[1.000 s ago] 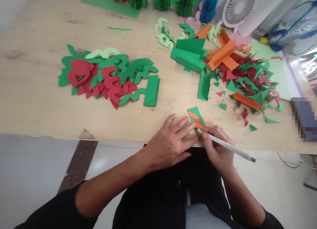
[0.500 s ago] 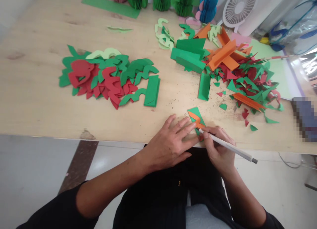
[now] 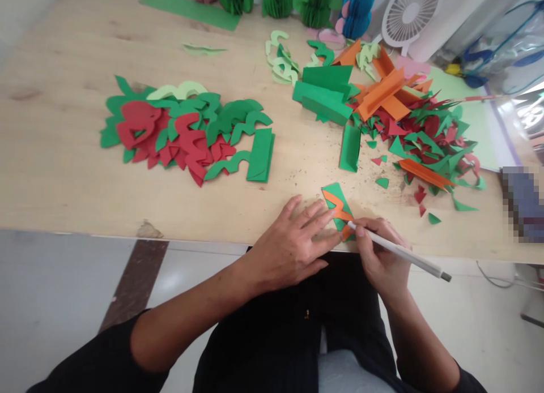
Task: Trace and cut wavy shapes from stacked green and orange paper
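Observation:
Near the table's front edge lies a green paper piece (image 3: 339,191) with an orange wavy paper cutout (image 3: 335,203) on top of it. My left hand (image 3: 293,243) rests flat, fingers spread, its fingertips pressing on the cutout. A white pen (image 3: 403,252) sits in my right hand (image 3: 385,257), pinched between thumb and fingers. The pen's tip meets the right edge of the orange cutout. Part of the cutout and the green paper is hidden under my left fingers.
To the left lies a pile of red and green wavy cutouts (image 3: 191,138) beside a folded green paper (image 3: 260,155). Folded orange strips (image 3: 382,95) and red and green scraps (image 3: 446,138) heap at the right. A white fan (image 3: 412,16) stands behind; a blurred dark object (image 3: 522,203) is at far right.
My right hand and the pen have shifted slightly right, the tip sliding along the cutout's edge and uncovering more orange at its lower end. My left hand stays in place.

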Demonstrator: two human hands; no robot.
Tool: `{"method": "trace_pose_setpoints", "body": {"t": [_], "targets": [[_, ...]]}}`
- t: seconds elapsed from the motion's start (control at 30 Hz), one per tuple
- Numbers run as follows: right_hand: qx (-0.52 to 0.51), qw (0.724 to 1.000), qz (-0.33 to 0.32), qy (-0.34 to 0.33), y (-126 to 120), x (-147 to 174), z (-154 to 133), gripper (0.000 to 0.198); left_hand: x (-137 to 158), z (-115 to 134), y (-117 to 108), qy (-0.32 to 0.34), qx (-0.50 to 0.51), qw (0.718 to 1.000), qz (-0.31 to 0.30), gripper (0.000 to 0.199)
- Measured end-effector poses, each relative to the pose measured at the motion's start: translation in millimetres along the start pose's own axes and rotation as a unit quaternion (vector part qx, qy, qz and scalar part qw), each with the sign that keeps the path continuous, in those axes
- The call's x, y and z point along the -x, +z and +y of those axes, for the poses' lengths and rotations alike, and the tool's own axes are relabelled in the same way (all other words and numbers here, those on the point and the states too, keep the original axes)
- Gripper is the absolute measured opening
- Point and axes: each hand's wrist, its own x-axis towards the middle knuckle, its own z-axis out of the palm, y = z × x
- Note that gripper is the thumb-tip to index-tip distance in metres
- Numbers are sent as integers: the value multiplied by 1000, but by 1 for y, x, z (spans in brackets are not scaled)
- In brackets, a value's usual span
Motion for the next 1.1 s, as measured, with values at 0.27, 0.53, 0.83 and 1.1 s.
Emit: {"method": "trace_pose_setpoints", "body": {"t": [0.27, 0.53, 0.83, 1.1], "targets": [[24, 1000, -7, -8, -4, 2, 1, 15, 0, 0, 1, -1, 1, 1000, 0, 50], [31, 999, -2, -31, -6, 2, 1, 13, 0, 0, 0, -1, -5, 1000, -2, 53], [46, 998, -5, -35, -7, 3, -2, 13, 0, 1, 0, -2, -11, 1000, -9, 54], [52, 997, -6, -48, -7, 4, -1, 11, 0, 0, 1, 2, -17, 1000, -10, 55]]}}
